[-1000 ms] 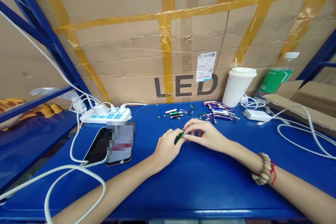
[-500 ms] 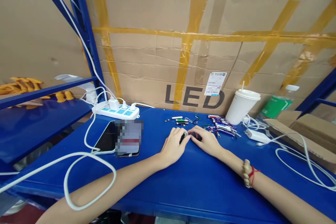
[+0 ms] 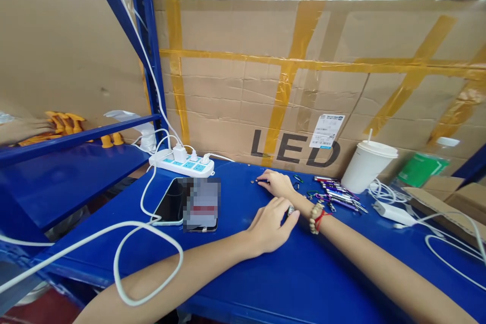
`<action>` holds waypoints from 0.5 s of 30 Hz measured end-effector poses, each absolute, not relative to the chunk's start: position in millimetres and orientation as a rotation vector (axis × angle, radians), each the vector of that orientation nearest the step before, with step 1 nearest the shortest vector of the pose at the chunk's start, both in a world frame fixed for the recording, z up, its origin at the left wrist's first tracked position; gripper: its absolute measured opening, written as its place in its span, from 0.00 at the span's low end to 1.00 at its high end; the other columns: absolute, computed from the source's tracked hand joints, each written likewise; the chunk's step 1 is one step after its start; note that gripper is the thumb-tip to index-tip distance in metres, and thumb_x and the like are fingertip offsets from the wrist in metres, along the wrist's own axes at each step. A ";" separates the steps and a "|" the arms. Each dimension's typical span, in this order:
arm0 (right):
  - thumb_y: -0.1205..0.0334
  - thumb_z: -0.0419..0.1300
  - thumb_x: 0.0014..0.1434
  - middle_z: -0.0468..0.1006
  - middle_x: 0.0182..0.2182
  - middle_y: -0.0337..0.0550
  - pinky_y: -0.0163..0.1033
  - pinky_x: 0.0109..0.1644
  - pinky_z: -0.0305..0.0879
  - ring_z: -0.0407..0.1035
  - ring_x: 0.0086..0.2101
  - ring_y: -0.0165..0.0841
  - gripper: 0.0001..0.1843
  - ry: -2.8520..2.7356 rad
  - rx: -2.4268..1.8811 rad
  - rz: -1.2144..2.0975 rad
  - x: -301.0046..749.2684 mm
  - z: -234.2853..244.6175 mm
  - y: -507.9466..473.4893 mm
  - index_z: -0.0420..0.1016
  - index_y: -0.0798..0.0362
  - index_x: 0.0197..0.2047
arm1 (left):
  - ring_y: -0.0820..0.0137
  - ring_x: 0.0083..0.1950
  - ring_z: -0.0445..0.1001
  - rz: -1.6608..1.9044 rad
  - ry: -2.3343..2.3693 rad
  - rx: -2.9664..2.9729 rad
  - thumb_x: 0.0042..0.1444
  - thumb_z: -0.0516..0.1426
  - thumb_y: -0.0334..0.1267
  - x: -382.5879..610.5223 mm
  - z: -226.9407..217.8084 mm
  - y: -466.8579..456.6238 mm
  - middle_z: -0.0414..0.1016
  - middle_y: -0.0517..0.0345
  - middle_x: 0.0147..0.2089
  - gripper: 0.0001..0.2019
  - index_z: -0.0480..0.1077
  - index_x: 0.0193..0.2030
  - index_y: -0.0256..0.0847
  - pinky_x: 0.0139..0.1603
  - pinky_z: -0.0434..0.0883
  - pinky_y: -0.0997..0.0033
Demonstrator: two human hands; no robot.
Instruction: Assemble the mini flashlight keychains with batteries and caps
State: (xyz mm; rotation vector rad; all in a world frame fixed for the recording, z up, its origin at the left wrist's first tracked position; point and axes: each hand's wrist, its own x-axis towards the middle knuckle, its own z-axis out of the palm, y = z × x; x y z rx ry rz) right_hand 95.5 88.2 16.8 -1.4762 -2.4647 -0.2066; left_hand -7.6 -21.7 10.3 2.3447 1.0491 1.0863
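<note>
My left hand [image 3: 271,225] is closed around a small flashlight [image 3: 290,210]. Only its silver end shows between thumb and fingers; the rest is hidden in the palm. Farther back, my right hand [image 3: 279,184] reaches across in front of the left one, its fingertips down on the blue table and drawn together. Whatever they pinch is too small to make out. Just left of those fingertips lies a small round disc [image 3: 252,182], like a button cell. A pile of slim metal flashlights [image 3: 337,193] with clips lies right of my right hand, beside several small carabiners [image 3: 298,178].
Two phones, one with a dark screen [image 3: 172,202] and one blurred [image 3: 202,207], lie at left by a white power strip [image 3: 182,163]. A looped white cable [image 3: 148,224] crosses my left forearm. A lidded cup [image 3: 368,167], green-labelled bottle [image 3: 423,168] and charger [image 3: 395,212] stand right.
My right hand has left my left hand and moved back and left to the small discs. My left hand has come nearer the front edge, still gripping the flashlight. The view has shifted.
</note>
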 end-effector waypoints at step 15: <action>0.58 0.53 0.59 0.76 0.42 0.38 0.34 0.38 0.65 0.70 0.42 0.34 0.12 -2.546 -1.502 -0.186 84.4 23.0 81.7 0.75 0.45 0.43 | 0.70 0.36 0.66 1.056 1.000 2.309 0.60 0.45 0.39 -8.5 8.1 -18.6 0.65 0.59 0.31 0.11 0.57 0.27 0.40 0.36 0.63 0.72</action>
